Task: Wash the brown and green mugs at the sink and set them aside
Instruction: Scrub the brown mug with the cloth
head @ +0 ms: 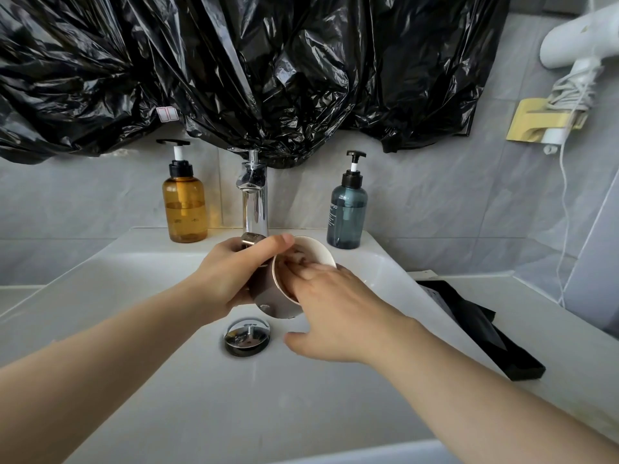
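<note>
The left forearm (110, 349) at lower left and the right forearm (475, 380) at lower right are bare. The left hand (231, 279) and right hand (338, 316) are bare too, the left thumbnail trimmed short.

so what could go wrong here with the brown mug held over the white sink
1. The brown ceramic mug is tilted and held only by the left hand while the right hand has its fingers inside. If the grip is wet, the mug could slip and drop into the white sink basin.
2. Its rim sits right by the chrome faucet; a knock might chip it.

Head view, down onto sink (140, 296)
</note>
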A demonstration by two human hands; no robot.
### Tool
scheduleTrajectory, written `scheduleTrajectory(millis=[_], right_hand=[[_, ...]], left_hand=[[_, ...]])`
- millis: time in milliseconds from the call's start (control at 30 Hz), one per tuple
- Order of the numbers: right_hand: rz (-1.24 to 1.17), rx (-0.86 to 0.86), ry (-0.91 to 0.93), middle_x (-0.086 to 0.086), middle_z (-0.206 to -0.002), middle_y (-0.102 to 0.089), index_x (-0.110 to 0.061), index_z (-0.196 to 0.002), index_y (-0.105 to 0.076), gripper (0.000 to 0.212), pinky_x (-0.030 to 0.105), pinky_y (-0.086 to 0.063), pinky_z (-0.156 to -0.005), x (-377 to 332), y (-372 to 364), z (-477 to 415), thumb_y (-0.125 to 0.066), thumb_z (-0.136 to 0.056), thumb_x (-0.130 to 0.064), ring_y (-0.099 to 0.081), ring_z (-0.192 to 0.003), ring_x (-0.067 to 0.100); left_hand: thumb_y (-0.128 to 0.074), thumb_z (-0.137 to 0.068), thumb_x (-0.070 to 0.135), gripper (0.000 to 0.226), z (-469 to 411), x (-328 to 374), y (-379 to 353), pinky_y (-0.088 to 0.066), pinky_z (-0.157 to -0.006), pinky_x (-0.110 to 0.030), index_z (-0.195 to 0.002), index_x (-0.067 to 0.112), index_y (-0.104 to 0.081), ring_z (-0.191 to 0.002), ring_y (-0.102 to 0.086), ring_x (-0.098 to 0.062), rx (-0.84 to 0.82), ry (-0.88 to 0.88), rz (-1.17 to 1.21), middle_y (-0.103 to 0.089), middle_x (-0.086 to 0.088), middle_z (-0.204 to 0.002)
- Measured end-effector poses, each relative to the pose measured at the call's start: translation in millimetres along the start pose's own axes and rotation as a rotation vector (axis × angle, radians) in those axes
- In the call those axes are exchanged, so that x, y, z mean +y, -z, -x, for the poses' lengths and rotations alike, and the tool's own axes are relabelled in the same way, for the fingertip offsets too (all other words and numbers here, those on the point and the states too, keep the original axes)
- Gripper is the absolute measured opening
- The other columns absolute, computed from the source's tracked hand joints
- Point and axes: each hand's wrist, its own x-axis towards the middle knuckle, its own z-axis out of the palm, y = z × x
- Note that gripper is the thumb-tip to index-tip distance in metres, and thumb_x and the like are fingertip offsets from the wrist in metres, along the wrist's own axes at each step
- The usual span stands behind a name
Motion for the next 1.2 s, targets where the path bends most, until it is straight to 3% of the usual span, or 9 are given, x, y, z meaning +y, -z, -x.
scheduleTrajectory(millis=[100, 200, 333, 433, 533, 767, 900, 967, 1200], right_hand=[[-0.08, -0.051, 0.036, -0.005, -0.135, -0.052, -0.021, -0.137, -0.042, 0.06, 0.031, -0.038, -0.089, 2, 6, 0, -0.063, -0.082, -0.036, -0.046, -0.122, 0.018], [-0.135, -0.117, 0.071, -0.011, -0.095, -0.051, -0.024, -0.098, -0.046, 0.019, 0.024, -0.028, -0.072, 0, 16, 3, -0.061, -0.086, -0.024, -0.043, -0.09, 0.016], [-0.112, -0.161, 0.057, -0.012, -0.07, -0.035, -0.026, -0.07, -0.031, 0.034, 0.016, -0.027, -0.058, 2, 18, 5, -0.06, -0.086, -0.023, -0.035, -0.071, 0.015], [-0.002, -0.129, 0.01, -0.008, -0.08, -0.041, -0.021, -0.093, -0.05, 0.017, 0.029, -0.035, -0.093, 3, 11, 3, -0.061, -0.085, -0.03, -0.042, -0.078, 0.016], [0.155, -0.115, -0.045, -0.002, -0.099, -0.051, -0.016, -0.12, -0.054, 0.037, 0.05, -0.01, -0.119, -1, 6, 1, -0.061, -0.087, -0.031, -0.053, -0.107, 0.022], [-0.013, -0.097, -0.001, -0.007, -0.148, -0.041, -0.021, -0.152, -0.024, 0.082, 0.049, -0.011, -0.119, 4, 9, -3, -0.066, -0.082, -0.033, -0.035, -0.137, 0.014], [-0.082, -0.135, 0.036, -0.007, -0.096, -0.053, -0.024, -0.096, -0.048, 0.018, 0.035, -0.033, -0.1, 4, 14, 1, -0.062, -0.085, -0.025, -0.046, -0.093, 0.018], [-0.057, -0.11, 0.039, -0.01, -0.076, -0.04, -0.027, -0.072, -0.032, 0.033, 0.033, -0.035, -0.086, 2, 16, 1, -0.062, -0.084, -0.026, -0.04, -0.08, 0.018], [-0.324, 0.094, 0.029, -0.012, -0.092, -0.056, -0.027, -0.093, -0.058, 0.024, 0.029, -0.041, -0.079, 17, 14, 5, -0.075, -0.078, -0.024, -0.051, -0.091, 0.015]], left_hand=[[-0.086, -0.063, 0.042, 0.057, -1, 0, 1, -0.06, -0.081, -0.048, -0.104, 0.005, -0.069, -0.068, -0.065, -0.023, -0.006, 0.006, -0.016, -0.069, -0.005, -0.075], [-0.085, -0.047, 0.05, 0.077, -2, -2, 4, -0.06, -0.08, -0.051, -0.108, 0.005, -0.067, -0.075, -0.068, -0.027, 0.01, 0.03, -0.017, -0.071, -0.009, -0.084], [-0.082, -0.054, 0.048, 0.063, 1, -6, 3, -0.057, -0.064, -0.035, -0.101, 0.008, -0.069, -0.064, -0.067, -0.02, 0.0, 0.055, 0.0, -0.07, -0.004, -0.074], [-0.084, -0.049, 0.049, 0.067, 1, -7, 1, -0.054, -0.056, -0.029, -0.1, 0.008, -0.068, -0.058, -0.065, -0.017, -0.005, 0.05, 0.012, -0.067, -0.002, -0.068], [-0.081, -0.057, 0.047, 0.06, -2, -3, 2, -0.051, -0.052, -0.026, -0.1, 0.008, -0.065, -0.051, -0.061, -0.013, 0.002, 0.019, 0.017, -0.063, 0.003, -0.062], [-0.085, -0.064, 0.044, 0.056, 1, -2, 1, -0.056, -0.065, -0.033, -0.105, 0.009, -0.069, -0.069, -0.068, -0.019, -0.028, -0.003, 0.018, -0.07, -0.003, -0.077], [-0.079, -0.06, 0.045, 0.059, 0, 1, 4, -0.057, -0.066, -0.036, -0.105, 0.007, -0.067, -0.064, -0.068, -0.019, -0.003, -0.008, 0.003, -0.069, -0.002, -0.072], [-0.079, -0.06, 0.046, 0.065, 0, 1, 3, -0.057, -0.063, -0.034, -0.109, 0.006, -0.066, -0.065, -0.068, -0.019, 0.001, -0.003, 0.008, -0.069, -0.003, -0.074], [-0.085, -0.048, 0.052, 0.088, -2, 1, 5, -0.056, -0.06, -0.031, -0.118, 0.004, -0.062, -0.066, -0.067, -0.018, 0.011, -0.002, 0.029, -0.068, -0.005, -0.081]])
